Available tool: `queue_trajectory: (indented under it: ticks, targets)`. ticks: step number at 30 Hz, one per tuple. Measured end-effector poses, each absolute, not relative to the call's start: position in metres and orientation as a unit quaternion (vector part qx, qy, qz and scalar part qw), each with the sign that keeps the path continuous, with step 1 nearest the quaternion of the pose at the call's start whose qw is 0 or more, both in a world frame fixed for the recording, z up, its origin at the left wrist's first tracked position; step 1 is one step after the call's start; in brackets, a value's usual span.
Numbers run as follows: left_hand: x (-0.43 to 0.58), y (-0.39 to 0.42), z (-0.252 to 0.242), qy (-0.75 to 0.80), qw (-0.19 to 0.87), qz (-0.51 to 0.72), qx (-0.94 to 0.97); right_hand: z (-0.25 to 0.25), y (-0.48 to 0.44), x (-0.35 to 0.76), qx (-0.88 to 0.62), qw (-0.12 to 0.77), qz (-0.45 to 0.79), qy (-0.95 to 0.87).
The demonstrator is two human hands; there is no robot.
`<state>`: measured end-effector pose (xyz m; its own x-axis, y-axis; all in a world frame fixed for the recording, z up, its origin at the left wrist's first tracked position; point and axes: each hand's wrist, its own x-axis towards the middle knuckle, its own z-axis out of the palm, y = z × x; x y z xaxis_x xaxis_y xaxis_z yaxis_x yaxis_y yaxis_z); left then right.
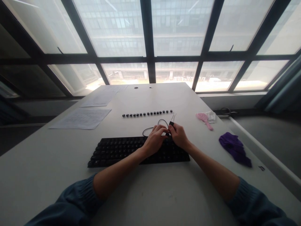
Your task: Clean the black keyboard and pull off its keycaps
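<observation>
A black keyboard (122, 149) lies on the white table, partly covered by my forearms. My right hand (179, 135) is closed around a small black tool (171, 123) with two thin wire prongs pointing away from me. Close beside it, at the keyboard's back right part, my left hand (156, 137) has its fingers pinched at a small dark piece (167, 134) that looks like a keycap. Beyond the keyboard runs a row of several black keycaps (144, 114). A thin black cable (146, 129) loops behind my left hand.
Printed sheets (81, 118) lie at the left of the table (145, 194). On the right are a pink brush (204, 118) by a clear plastic wrapper (211, 116), a purple cloth (232, 147) and small dark pieces (261, 168). Windows stand behind the table.
</observation>
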<state>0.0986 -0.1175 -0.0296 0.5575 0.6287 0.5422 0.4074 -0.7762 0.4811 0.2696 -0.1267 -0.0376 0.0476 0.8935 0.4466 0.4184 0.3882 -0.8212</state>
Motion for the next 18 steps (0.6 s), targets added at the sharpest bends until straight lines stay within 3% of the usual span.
queue_trajectory:
  ticks: [8,18]
  targets:
    - [0.1,-0.122,-0.027,0.295,0.085,0.345,0.887,-0.038,-0.123,0.27,-0.544,0.512,0.219,-0.628]
    - [0.094,-0.119,-0.017,0.352,0.18,0.389,0.832,-0.04,-0.122,0.272,-0.532,0.502,0.241,-0.638]
